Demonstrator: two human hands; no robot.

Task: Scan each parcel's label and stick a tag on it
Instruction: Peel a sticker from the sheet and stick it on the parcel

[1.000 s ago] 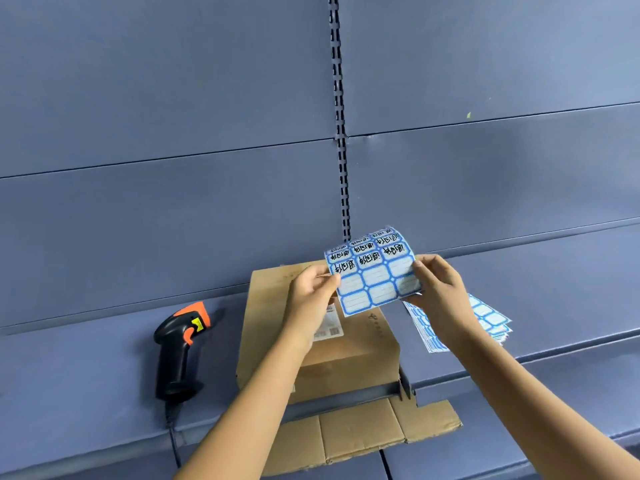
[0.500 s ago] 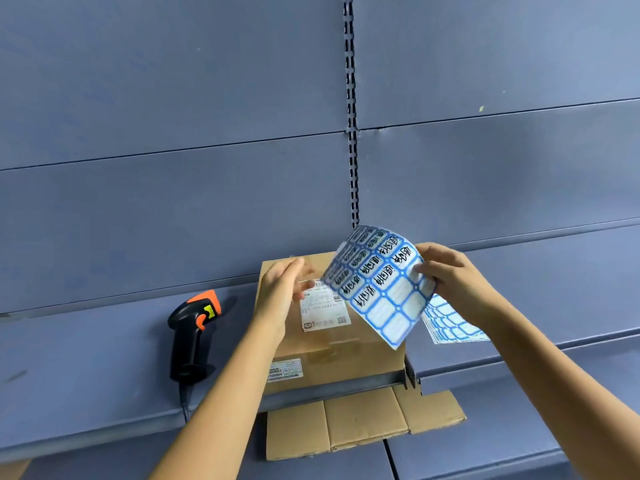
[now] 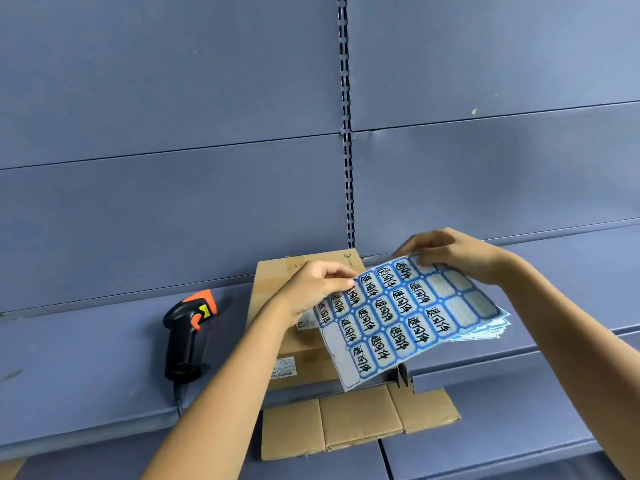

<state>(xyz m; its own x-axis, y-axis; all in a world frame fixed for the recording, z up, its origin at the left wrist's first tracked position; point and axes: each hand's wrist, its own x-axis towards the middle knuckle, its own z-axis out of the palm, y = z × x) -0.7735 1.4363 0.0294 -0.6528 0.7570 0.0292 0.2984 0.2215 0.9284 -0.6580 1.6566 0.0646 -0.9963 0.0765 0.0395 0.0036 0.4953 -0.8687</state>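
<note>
blue-bordered and scrawled in black, the sticker sheet (image 3: 398,313) now lies almost flat, low over the right side of the cardboard parcel (image 3: 273,278) and the stack of spare sheets (image 3: 486,331). a second ago it stood upright, facing the camera; half a second ago the right hand alone held it tilted, while the left hovered by the parcel's white label (image 3: 306,323). now the left hand (image 3: 317,289) is back, its thumb and fingertips pinching the sheet's left edge, and the right hand (image 3: 453,254) grips the far corner. the hands are apart, both clamped on the sheet. whether a tag is lifting under the left fingers is unclear. the parcel sits on the shelf (image 3: 86,358), and the scanner (image 3: 187,327) stands untouched to its left. so scanning looks done here, and peeling a tag for this parcel seems the step in hand.
</note>
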